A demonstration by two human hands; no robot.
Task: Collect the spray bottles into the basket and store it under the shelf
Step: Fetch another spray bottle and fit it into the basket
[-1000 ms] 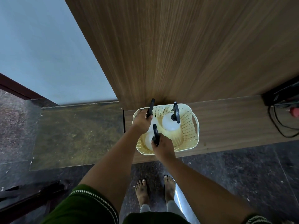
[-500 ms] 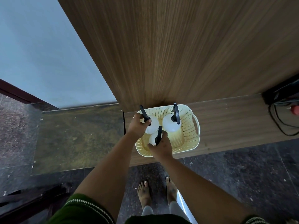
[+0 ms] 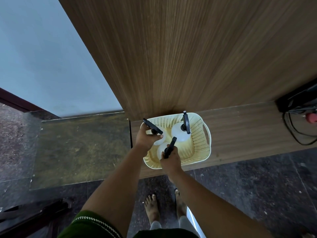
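Perforated cream plastic basket point(image 3: 199, 134), rounded white spray bottles point(image 3: 180, 134)

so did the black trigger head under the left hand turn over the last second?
Yes: black trigger head swung counterclockwise, nozzle now over cream basket's left rim.

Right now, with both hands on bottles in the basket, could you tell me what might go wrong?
1. The three bottles crowd the basket's left side, so it may tip when lifted.
2. The left hand and right hand grip only spray heads, so a bottle could twist loose.
3. The basket sits near the ledge's front edge; a nudge might slide it off.
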